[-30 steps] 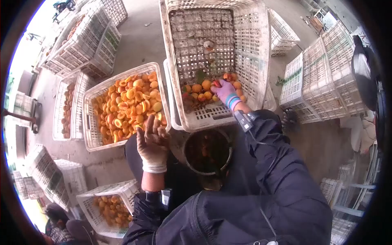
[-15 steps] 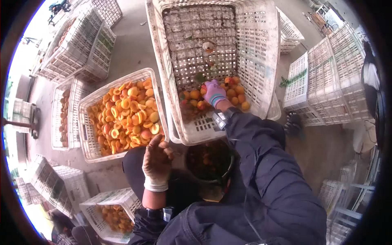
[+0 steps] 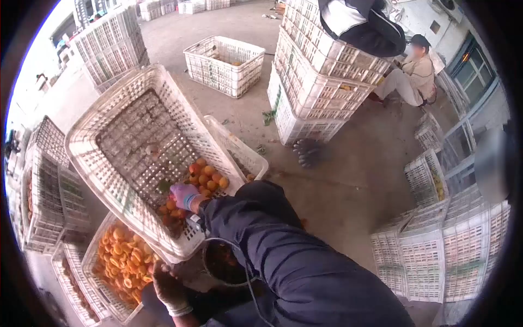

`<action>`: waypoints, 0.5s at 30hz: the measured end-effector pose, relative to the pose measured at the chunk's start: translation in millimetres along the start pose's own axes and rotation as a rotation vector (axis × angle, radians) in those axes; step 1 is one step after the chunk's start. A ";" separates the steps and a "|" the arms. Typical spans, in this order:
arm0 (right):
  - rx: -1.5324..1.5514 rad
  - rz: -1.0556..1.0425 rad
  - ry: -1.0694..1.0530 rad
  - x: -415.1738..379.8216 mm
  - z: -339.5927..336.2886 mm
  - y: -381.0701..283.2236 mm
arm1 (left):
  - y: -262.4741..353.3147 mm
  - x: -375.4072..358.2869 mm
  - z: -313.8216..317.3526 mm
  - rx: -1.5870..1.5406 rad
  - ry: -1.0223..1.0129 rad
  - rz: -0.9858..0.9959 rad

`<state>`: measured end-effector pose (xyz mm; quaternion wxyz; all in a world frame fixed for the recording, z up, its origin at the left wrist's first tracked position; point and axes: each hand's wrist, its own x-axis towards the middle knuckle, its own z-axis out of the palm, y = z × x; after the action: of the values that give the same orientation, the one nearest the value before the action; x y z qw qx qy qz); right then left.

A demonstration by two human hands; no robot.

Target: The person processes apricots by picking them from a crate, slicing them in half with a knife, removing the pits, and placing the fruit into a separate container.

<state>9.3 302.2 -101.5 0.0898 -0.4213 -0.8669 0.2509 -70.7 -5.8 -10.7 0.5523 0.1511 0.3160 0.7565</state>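
Observation:
My right hand (image 3: 185,196), in a purple glove, reaches into a tilted white plastic crate (image 3: 215,155). Its fingers are curled among whole apricots (image 3: 207,177) heaped at the crate's lower end, and a reddish apricot shows partly at the fingertips. Low in the view is my left hand (image 3: 168,286) in a stained whitish glove, fingers raised and apart, with nothing visible in them. Just beside it, a second white crate (image 3: 90,261) holds many halved apricots (image 3: 122,256). A dark bucket (image 3: 223,261) stands below the tilted crate, its contents hard to make out.
Stacked white crates (image 3: 321,82) rise ahead, with dark clothing (image 3: 370,27) on top. Another crate (image 3: 223,68) sits on the floor beyond. More stacks (image 3: 441,250) stand at right and left. A person (image 3: 411,79) sits at the far right. A dark glove-like thing (image 3: 308,152) lies near the stack.
My view has swung to the right, so crates and hands appear further left and the seated person is now in sight. My right hand is still among the apricots.

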 end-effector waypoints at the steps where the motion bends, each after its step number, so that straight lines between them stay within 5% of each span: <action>1: 0.082 0.106 0.053 -3.2 -10.3 -4.0 | -7.4 -0.5 6.0 0.179 0.138 0.047; 3: 0.319 0.101 0.205 -18.3 -38.3 -14.2 | -7.2 -7.2 8.0 0.361 0.173 -0.036; 4: 0.665 0.252 0.122 -31.1 -54.5 -23.7 | -10.8 -4.4 -15.5 0.702 0.095 0.044; 5: 0.906 0.190 0.253 -41.7 -57.3 -31.6 | -1.8 -6.8 18.8 0.565 0.209 -0.076; 6: 1.420 0.292 0.160 -50.3 -59.9 -41.1 | -4.3 -6.9 23.4 0.645 0.220 -0.044; 7: 1.611 0.317 0.092 -69.7 -65.5 -43.2 | -5.1 -6.7 30.1 0.610 0.167 -0.040; 13: 1.508 0.164 -0.143 -197.4 -76.5 -87.6 | -47.1 -7.9 38.1 0.372 -0.032 0.013; 15: 1.345 -0.079 0.036 -219.5 -61.8 -96.8 | -52.0 -10.3 42.4 0.325 0.041 0.024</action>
<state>103.7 103.9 13.2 0.3561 -0.2457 -0.5352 0.7255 -4.2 7.6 -11.1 0.5049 0.2269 0.4434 0.7050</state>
